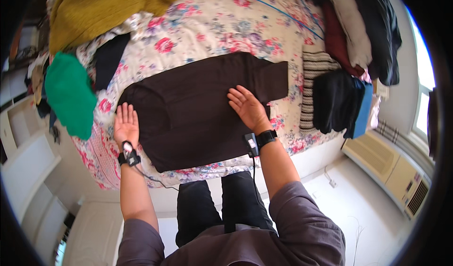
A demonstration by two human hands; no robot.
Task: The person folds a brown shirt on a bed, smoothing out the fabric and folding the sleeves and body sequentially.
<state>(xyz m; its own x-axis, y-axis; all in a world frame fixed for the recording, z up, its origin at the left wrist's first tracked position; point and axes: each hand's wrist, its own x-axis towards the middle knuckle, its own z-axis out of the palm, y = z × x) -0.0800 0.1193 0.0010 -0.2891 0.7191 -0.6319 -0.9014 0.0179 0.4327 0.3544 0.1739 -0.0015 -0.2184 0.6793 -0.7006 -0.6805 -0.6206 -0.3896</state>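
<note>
A dark brown garment (198,114) lies spread and partly folded on a bed with a floral sheet (198,36). One sleeve sticks out at its right end. My left hand (126,122) is palm up with straight fingers at the garment's left edge. Over the garment's right part is my right hand (247,107), palm up, its fingers slightly bent and holding nothing. Whether either hand touches the cloth is not plain. Each wrist wears a strapped device with a cable.
A mustard fleece (106,15) and a green cloth (70,96) lie at left. Blue hangers (276,11) are at the top. Right are a striped knit (311,89), a black folded garment (336,99) and more clothes. An air conditioner (385,170) stands beyond the bed's right side.
</note>
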